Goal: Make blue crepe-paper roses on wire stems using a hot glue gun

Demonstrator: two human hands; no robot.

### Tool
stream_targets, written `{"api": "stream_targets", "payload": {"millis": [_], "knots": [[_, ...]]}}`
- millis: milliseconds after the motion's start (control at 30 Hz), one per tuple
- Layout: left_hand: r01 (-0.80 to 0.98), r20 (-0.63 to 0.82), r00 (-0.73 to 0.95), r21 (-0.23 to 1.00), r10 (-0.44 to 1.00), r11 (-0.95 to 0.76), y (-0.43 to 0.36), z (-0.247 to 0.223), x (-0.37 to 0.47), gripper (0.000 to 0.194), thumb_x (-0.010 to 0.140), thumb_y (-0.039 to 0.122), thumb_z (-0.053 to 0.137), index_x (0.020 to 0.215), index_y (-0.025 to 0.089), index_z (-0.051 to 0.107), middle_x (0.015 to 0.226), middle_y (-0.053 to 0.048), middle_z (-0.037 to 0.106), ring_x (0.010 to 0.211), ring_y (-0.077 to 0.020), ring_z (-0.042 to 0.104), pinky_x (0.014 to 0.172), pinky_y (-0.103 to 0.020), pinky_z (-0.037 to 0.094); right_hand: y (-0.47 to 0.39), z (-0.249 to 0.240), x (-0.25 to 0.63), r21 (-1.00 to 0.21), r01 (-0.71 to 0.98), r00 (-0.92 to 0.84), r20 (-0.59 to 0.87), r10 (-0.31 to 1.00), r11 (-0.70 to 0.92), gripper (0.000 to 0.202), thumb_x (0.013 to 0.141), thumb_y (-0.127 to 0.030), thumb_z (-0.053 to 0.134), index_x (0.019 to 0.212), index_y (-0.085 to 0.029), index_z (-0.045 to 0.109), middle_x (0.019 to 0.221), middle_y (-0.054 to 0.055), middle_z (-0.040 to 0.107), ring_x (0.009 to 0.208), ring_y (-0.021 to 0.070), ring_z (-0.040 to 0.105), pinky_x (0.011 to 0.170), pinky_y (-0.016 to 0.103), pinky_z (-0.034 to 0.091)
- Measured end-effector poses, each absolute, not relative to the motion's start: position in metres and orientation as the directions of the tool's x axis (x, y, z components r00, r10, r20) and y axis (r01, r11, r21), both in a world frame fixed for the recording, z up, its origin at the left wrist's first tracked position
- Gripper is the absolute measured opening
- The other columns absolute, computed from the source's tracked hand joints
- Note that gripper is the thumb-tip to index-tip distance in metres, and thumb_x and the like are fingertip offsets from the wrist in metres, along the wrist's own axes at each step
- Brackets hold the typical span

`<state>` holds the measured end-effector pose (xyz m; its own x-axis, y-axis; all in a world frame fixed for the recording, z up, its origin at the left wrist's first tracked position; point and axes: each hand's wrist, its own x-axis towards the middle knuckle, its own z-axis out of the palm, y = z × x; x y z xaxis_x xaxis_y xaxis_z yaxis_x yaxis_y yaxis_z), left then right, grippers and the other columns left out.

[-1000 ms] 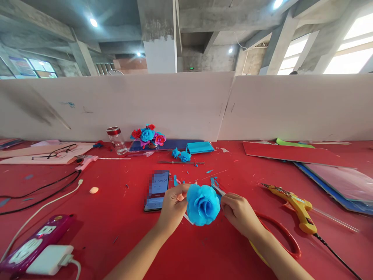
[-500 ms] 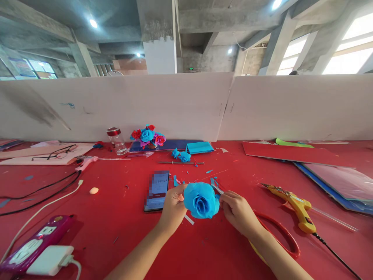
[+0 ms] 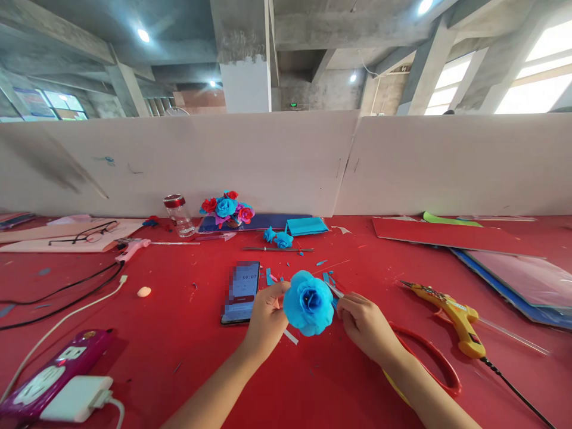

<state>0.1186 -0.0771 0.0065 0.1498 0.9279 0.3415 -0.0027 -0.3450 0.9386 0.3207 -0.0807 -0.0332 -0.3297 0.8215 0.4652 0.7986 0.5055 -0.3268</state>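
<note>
A blue paper rose (image 3: pixel 309 302) is held over the red table, its open centre facing me. My left hand (image 3: pixel 269 316) pinches it at its left edge, thumb and finger closed; where they grip is partly behind the petals. My right hand (image 3: pixel 364 322) is closed around slim metal tweezers (image 3: pixel 335 290), whose tips reach the rose's right edge. The petals hide the ends of the tips. Small blue paper scraps (image 3: pixel 328 277) lie on the table just beyond the hands.
A phone (image 3: pixel 240 292) lies left of the rose. Red-handled scissors (image 3: pixel 440 363) lie partly under my right forearm, near a yellow glue gun (image 3: pixel 447 313). Behind are a paper bouquet (image 3: pixel 227 208), small blue flowers (image 3: pixel 282 239) and a glass jar (image 3: pixel 179 217). A power strip (image 3: pixel 60 363) sits at left.
The rose has tilted and turned slightly, so its centre faces me more and its outer petals show rounder. Both hands stay in nearly the same place.
</note>
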Motion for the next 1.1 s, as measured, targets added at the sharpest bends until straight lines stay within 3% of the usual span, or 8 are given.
{"api": "stream_targets", "payload": {"millis": [100, 433, 733, 933, 1100], "knots": [[-0.008, 0.337, 0.148, 0.941, 0.93, -0.34, -0.0776, 0.0083, 0.1192, 0.029, 0.07, 0.025, 0.063, 0.046, 0.017, 0.048, 0.046, 0.004, 0.042, 0.05, -0.0095, 0.037, 0.048, -0.02, 0.036, -0.0811, -0.034, 0.3217, -0.329, 0.795, -0.339, 0.456, 0.823, 0.51, 0.026, 0.072, -0.001, 0.034, 0.061, -0.02, 0.049, 0.06, 0.002, 0.055, 0.057, 0.0148, 0.051, 0.053, 0.023, 0.038], [-0.118, 0.306, 0.173, 0.95, 0.936, -0.288, -0.0761, 0.0055, 0.1203, 0.018, 0.069, 0.017, 0.062, 0.052, 0.016, 0.057, 0.049, 0.006, 0.043, 0.052, -0.0086, 0.035, 0.05, -0.018, 0.035, -0.0783, -0.0397, 0.3221, -0.342, 0.794, -0.339, 0.436, 0.834, 0.502, 0.023, 0.071, -0.002, 0.035, 0.06, -0.02, 0.045, 0.06, 0.002, 0.054, 0.057, 0.0148, 0.049, 0.054, 0.023, 0.035], [-0.063, 0.34, 0.141, 0.94, 0.93, -0.334, -0.0773, 0.009, 0.1218, 0.035, 0.067, 0.017, 0.062, 0.041, 0.016, 0.038, 0.045, 0.007, 0.03, 0.048, -0.0075, 0.025, 0.044, -0.018, 0.025, -0.0803, -0.0377, 0.3224, -0.344, 0.803, -0.328, 0.427, 0.843, 0.487, 0.024, 0.072, -0.003, 0.034, 0.06, -0.02, 0.044, 0.059, 0.002, 0.053, 0.056, 0.0146, 0.048, 0.053, 0.023, 0.034], [-0.001, 0.355, 0.169, 0.933, 0.92, -0.36, -0.077, 0.0058, 0.1203, 0.027, 0.07, 0.015, 0.055, 0.047, 0.016, 0.042, 0.048, 0.005, 0.036, 0.05, -0.0084, 0.026, 0.046, -0.018, 0.027, -0.0784, -0.0386, 0.3217, -0.336, 0.805, -0.331, 0.429, 0.84, 0.489, 0.024, 0.072, -0.003, 0.034, 0.06, -0.02, 0.047, 0.059, 0.002, 0.054, 0.057, 0.0151, 0.049, 0.053, 0.023, 0.035], [0.031, 0.43, 0.176, 0.897, 0.885, -0.441, -0.0781, 0.0044, 0.1176, 0.027, 0.073, 0.013, 0.047, 0.049, 0.018, 0.035, 0.049, 0.006, 0.032, 0.05, -0.0086, 0.024, 0.046, -0.019, 0.027, -0.079, -0.037, 0.3214, -0.332, 0.8, -0.339, 0.435, 0.834, 0.499, 0.026, 0.074, -0.004, 0.034, 0.06, -0.02, 0.049, 0.059, 0.003, 0.055, 0.058, 0.0155, 0.05, 0.053, 0.023, 0.036]]}}
